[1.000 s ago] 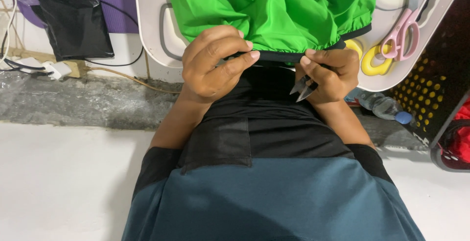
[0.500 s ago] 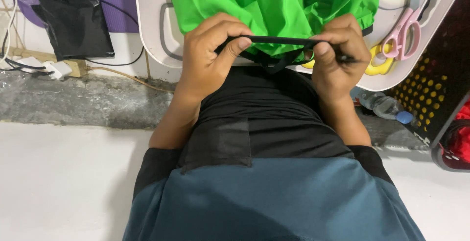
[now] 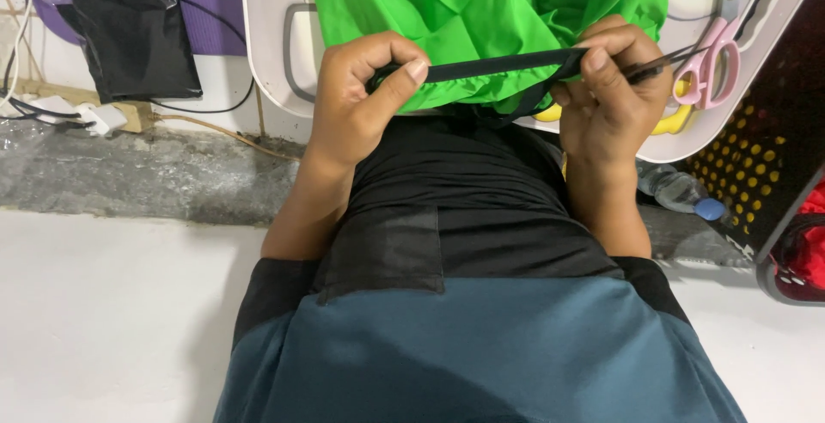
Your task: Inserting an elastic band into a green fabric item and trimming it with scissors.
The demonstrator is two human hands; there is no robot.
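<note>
A bright green garment (image 3: 481,10) lies bunched on a white table (image 3: 275,36) in front of me. Its black waistband strip (image 3: 498,66) is stretched level between my two hands. My left hand (image 3: 365,101) pinches the left end of the strip between thumb and fingers. My right hand (image 3: 614,88) grips the right end together with a small dark metal tool (image 3: 666,62) that points right. The garment's lower edge hangs down behind the strip.
Pink-handled scissors (image 3: 713,62) and a yellow object (image 3: 679,118) lie on the table at the right. A black bag (image 3: 129,27) and cables (image 3: 51,109) are at the left wall. A plastic bottle (image 3: 679,191) and a black perforated basket (image 3: 756,156) sit at the right.
Both hands lifted from the garment's lower hem and pulled the black strip taut and level, a little higher against the green fabric. The right hand turned the tool outward.
</note>
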